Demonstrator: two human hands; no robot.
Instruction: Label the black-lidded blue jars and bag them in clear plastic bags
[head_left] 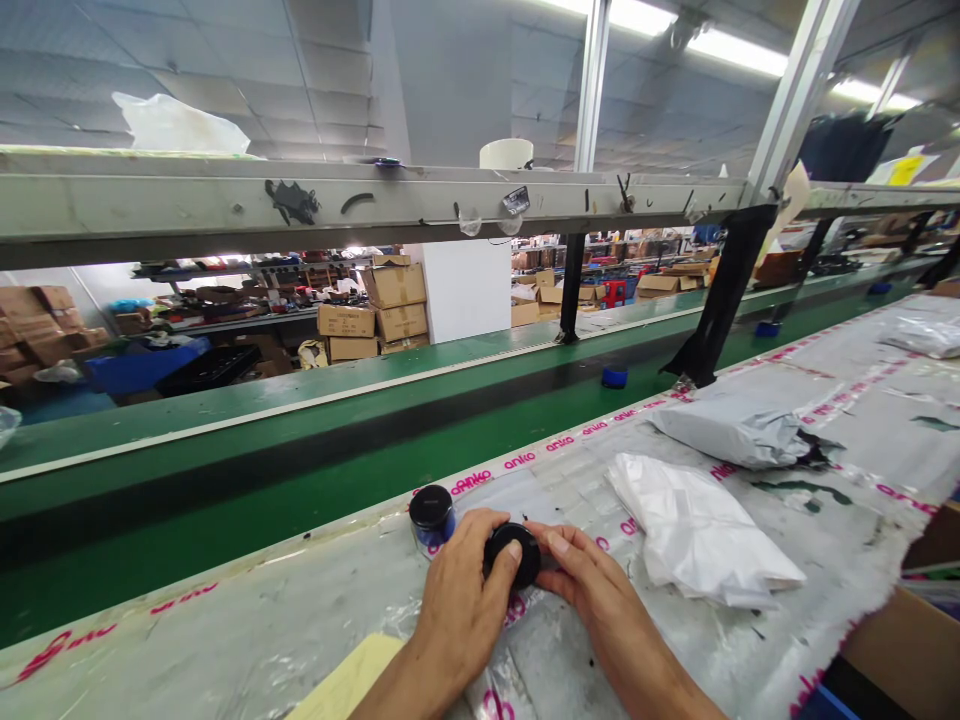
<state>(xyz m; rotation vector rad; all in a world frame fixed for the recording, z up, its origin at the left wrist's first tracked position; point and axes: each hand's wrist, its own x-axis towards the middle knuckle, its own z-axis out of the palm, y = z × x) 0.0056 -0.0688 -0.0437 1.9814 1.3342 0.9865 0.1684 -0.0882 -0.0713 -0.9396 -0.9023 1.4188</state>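
Observation:
My left hand (469, 590) is closed around a round black piece (526, 552) like a lid or disc, its thumb lying across the top. On the other side, my right hand (589, 580) has its fingertips against the edge of the same piece. What lies beneath the black piece is hidden by my hands. Just left of my left hand stands a small blue jar (433, 515) with a black top, upright on the plastic-covered table (360, 590).
Beyond the table runs a green conveyor (315, 470) carrying a blue round piece (614, 378). To the right lie a white bag (701, 530) and a grey plastic bag (742, 430). A black-wrapped post (720, 300) rises at the table's far edge. Yellow paper (349, 680) lies near me.

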